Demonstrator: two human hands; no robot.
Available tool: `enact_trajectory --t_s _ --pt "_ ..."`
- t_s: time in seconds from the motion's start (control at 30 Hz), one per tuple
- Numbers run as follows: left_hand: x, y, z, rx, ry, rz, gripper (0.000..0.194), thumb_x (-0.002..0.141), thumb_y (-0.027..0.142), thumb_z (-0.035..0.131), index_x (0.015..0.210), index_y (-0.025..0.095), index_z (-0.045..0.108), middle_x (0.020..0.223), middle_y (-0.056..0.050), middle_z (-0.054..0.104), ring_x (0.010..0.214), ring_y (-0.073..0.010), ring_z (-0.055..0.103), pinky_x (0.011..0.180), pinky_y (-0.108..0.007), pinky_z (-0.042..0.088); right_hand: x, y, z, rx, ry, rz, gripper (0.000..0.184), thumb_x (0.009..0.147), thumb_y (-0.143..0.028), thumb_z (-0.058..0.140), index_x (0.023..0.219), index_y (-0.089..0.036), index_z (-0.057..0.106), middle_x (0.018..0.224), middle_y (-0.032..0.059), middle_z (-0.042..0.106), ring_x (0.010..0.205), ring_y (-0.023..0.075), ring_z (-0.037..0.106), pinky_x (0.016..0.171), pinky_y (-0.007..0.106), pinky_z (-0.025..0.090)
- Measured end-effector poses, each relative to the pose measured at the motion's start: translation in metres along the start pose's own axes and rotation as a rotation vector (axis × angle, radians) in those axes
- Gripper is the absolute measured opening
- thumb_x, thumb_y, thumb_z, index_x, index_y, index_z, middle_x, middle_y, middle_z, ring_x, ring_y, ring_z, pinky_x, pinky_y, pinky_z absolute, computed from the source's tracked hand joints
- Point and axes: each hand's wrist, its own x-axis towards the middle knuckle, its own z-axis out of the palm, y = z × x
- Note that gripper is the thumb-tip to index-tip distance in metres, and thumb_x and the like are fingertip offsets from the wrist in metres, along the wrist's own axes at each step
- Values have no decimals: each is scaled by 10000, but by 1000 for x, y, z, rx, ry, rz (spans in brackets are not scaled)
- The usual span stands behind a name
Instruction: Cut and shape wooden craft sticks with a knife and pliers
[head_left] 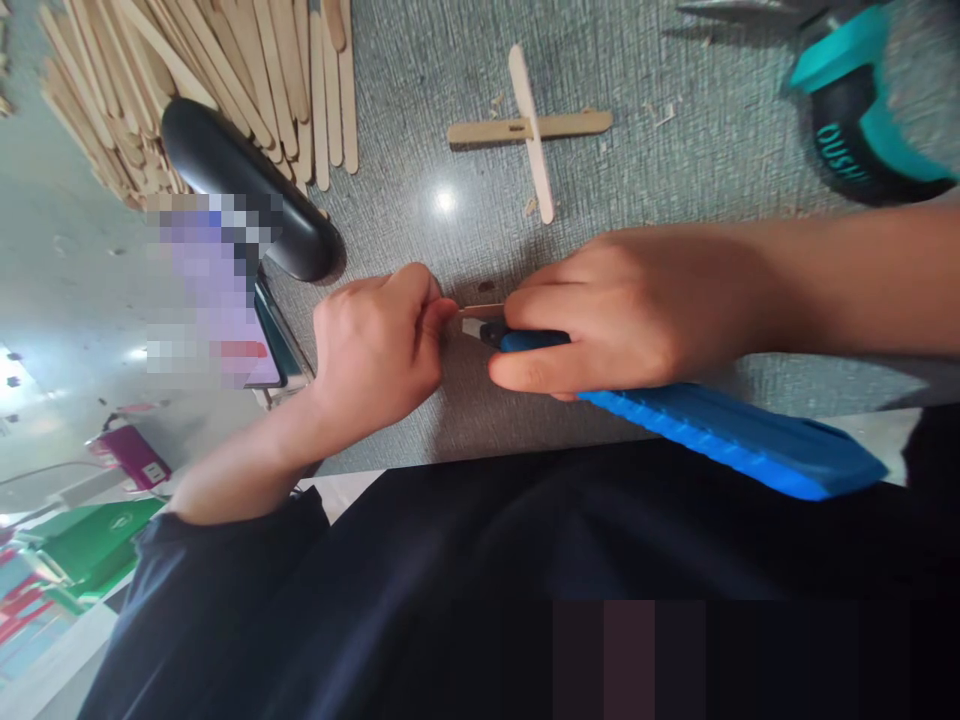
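Note:
My left hand point(379, 350) is closed, pinching one end of a wooden craft stick point(481, 311) held just above the table. In my right hand point(611, 315) is a blue utility knife point(720, 430), its handle slanting back toward my dark shirt. The knife's blade end lies close against the stick, between my two hands. My right fingers also cover the stick's other end. Whether the blade is cutting into the wood cannot be made out. Beyond my hands, a pale craft stick point(536, 160) lies crossed over a browner, slotted one point(570, 126).
Many craft sticks point(262, 70) are heaped at the far left, beside a black oblong case point(247, 185). A phone point(217, 290) stands left of my hand. Teal-and-black pliers point(847, 110) lie at the far right. Wood shavings point(664, 112) dot the grey table point(397, 210).

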Motion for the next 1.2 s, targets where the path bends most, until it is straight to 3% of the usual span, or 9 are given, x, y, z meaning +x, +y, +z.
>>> enact_trajectory --t_s 0.17,0.27,0.37,0.47,0.63,0.87,1.0,1.07,1.2 --pt "-1 -9 4 -100 43 31 228 1043 285 694 852 269 572 687 7 572 614 -168 446 648 -392 250 -14 5 12 -104 130 -76 777 1172 -876 344 1060 -297 848 854 34 662 936 208 742 834 407 668" --pt "-1 -13 7 -112 106 44 252 1052 328 696 844 261 569 689 4 574 618 -167 444 640 -385 243 -32 -4 15 -275 236 -92 844 1254 -684 129 1047 -324 864 888 37 676 938 199 738 924 458 665" --pt "-1 -15 13 -167 172 55 247 1072 319 668 851 249 580 702 10 591 628 -156 476 637 -364 282 -39 -13 11 -489 311 -95 695 1294 -518 246 1086 -335 883 907 6 702 888 168 709 867 399 619" --pt "-1 -19 22 -278 369 144 244 1131 296 604 894 241 583 765 13 627 676 -141 528 668 -341 363 -31 -12 6 -697 416 -31 514 1287 -465 393 1253 -342 890 1018 7 770 937 178 738 817 365 574" --pt "2 -26 40 -461 704 347 314 1224 447 544 981 250 564 839 16 573 704 -129 517 678 -345 412 -15 8 -1 -833 445 -113 570 1251 -606 367 1306 -338 868 1080 50 811 912 205 734 742 365 507" --pt "2 -20 38 -443 729 530 141 1147 320 668 1043 246 609 839 23 658 718 -115 626 631 -281 496 -5 4 -5 -1143 402 -126 443 1270 -384 416 1522 -320 775 1041 70 786 932 229 679 742 360 389" --pt "-5 -9 24 -356 656 926 103 1021 135 748 1090 200 708 865 21 704 711 -111 654 637 -258 569 5 -6 -5 -1310 475 -114 410 1242 -216 452 1462 -322 781 1089 84 792 962 241 654 758 375 349" --pt "-9 -3 20 -292 626 1085 71 1040 133 729 1087 184 743 846 14 696 714 -132 671 627 -277 583 11 -9 -9 -1339 424 -128 390 1236 -182 450 1412 -284 784 1123 93 794 1013 247 652 788 382 360" --pt "-15 2 19 -262 526 1174 104 1140 184 657 1059 196 721 1027 -75 842 981 -181 844 776 -287 678 16 -9 -19 -1334 315 -173 416 1244 -155 404 1464 -260 742 1282 100 805 1138 253 650 901 400 421"
